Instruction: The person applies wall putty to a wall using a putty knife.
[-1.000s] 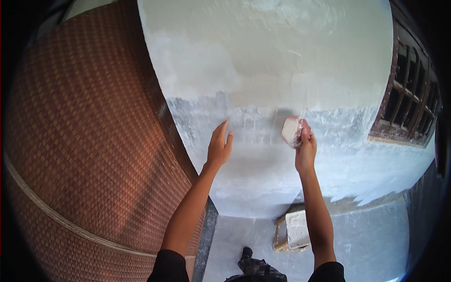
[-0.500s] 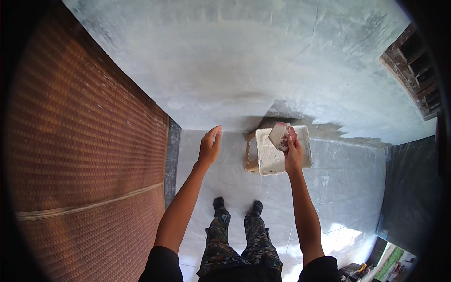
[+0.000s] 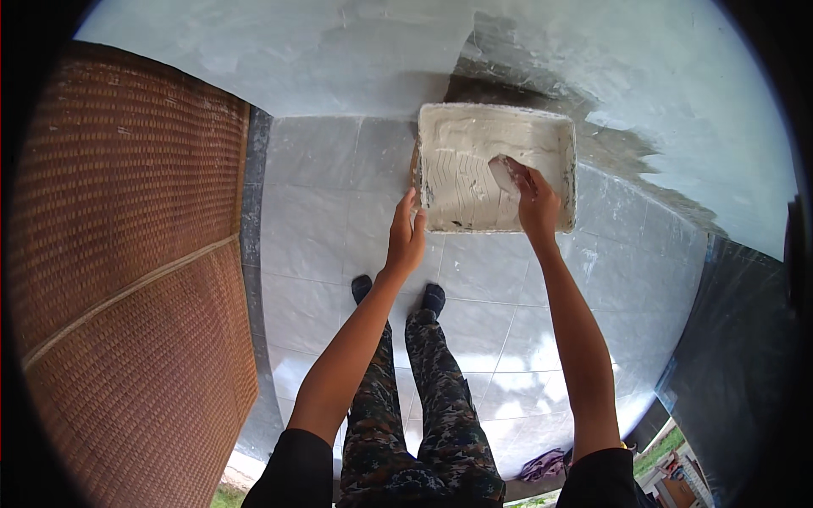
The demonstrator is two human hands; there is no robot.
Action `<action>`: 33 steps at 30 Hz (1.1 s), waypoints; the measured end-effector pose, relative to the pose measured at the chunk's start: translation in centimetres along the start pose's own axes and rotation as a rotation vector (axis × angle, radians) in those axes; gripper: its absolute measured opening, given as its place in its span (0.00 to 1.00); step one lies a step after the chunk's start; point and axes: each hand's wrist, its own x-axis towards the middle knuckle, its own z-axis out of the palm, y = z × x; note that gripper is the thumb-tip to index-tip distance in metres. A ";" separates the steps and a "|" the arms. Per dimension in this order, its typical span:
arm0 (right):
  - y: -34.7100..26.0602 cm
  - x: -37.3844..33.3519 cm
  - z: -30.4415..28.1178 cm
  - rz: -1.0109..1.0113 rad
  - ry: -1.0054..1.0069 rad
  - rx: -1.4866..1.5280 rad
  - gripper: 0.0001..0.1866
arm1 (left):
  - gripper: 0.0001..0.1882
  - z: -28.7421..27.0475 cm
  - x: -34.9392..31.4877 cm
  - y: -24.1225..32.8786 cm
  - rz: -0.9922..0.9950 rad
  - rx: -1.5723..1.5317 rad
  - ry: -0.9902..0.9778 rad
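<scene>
Two legs in camouflage trousers [image 3: 449,406] and two dark-covered feet [image 3: 434,298] are at the near side. Beyond them are two hands, set apart: one left hand [image 3: 406,239] and one right hand [image 3: 539,206]. The right hand is closed around one flat scraper [image 3: 505,173], which points left from the fingers. The left hand is empty, fingers extended, at the near left corner of one rectangular tray [image 3: 500,111]; contact with the rim cannot be confirmed. The scraper lies inside the tray outline, right of and farther than the left hand, at the pale paste [image 3: 461,182]. Wavy ridges mark the paste left of the scraper. The floor [image 3: 478,267] is grey tile. A woven panel [image 3: 144,161] stands at left, a dark surface [image 3: 732,339] at right. The far wall [image 3: 339,55] is pale, with one darker patch [image 3: 517,72] behind the tray.
</scene>
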 end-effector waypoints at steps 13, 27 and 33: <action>2.4 3.9 5.6 -0.540 -0.005 -0.325 0.09 | 0.32 4.9 1.2 -3.7 0.073 -0.097 0.023; 2.5 -6.6 1.5 -0.593 -0.251 -0.227 0.20 | 0.33 4.5 1.2 -2.6 -0.012 -0.200 0.002; 2.2 -4.5 1.3 -0.471 -0.390 -0.174 0.12 | 0.33 4.6 1.3 -2.7 -0.020 -0.194 0.014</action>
